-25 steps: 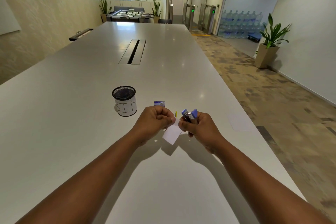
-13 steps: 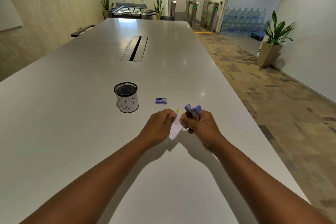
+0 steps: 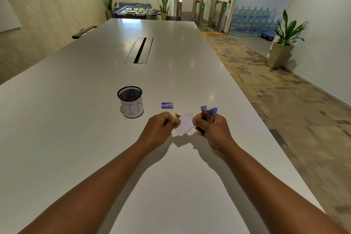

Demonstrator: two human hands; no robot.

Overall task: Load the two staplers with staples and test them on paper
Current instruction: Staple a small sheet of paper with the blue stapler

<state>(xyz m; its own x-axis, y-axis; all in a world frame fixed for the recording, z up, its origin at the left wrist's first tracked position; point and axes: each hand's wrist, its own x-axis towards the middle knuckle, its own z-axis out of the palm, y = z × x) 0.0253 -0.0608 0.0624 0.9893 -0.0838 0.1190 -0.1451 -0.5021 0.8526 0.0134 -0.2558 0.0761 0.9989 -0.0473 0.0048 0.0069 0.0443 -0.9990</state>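
At the centre of the frame our left hand pinches a paper slip while our right hand grips the purple stapler, so we judge testing underway, next feeding the paper's edge between its jaws.

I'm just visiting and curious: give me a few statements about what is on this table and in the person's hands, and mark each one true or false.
1. The right hand grips a purple stapler. True.
2. The left hand lies flat on the table. False: it pinches a slip of paper.
3. The mesh cup lies tipped over. False: it stands upright.
4. A small staple box lies on the table beyond the hands. True.
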